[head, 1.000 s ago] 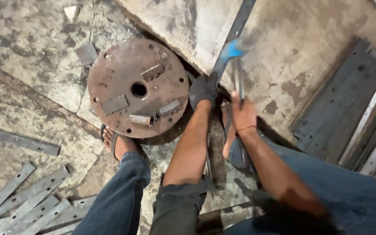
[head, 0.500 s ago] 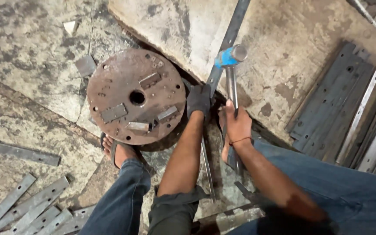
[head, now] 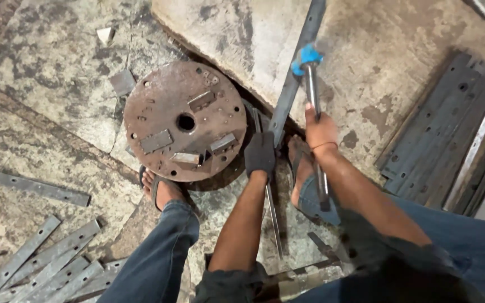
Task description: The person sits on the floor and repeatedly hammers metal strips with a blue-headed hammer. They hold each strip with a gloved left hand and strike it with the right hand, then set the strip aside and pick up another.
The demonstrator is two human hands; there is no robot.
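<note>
Your gloved left hand (head: pixel 260 154) pins the long flat bar (head: pixel 294 84) against the slab (head: pixel 366 67) edge, while your right hand (head: pixel 321 130) is closed around the shaft of the blue-headed hammer (head: pixel 308 56), raised just above the bar; a glancing blow could slide off the narrow strip onto those left fingers or your sandalled right foot (head: pixel 300 168) directly beside it. Room is tight: the rusty disc (head: pixel 183 120) crowds the left, stacked plates (head: pixel 439 140) lie to the right, and loose strips (head: pixel 46 258) litter the floor by your left foot (head: pixel 161 188)
</note>
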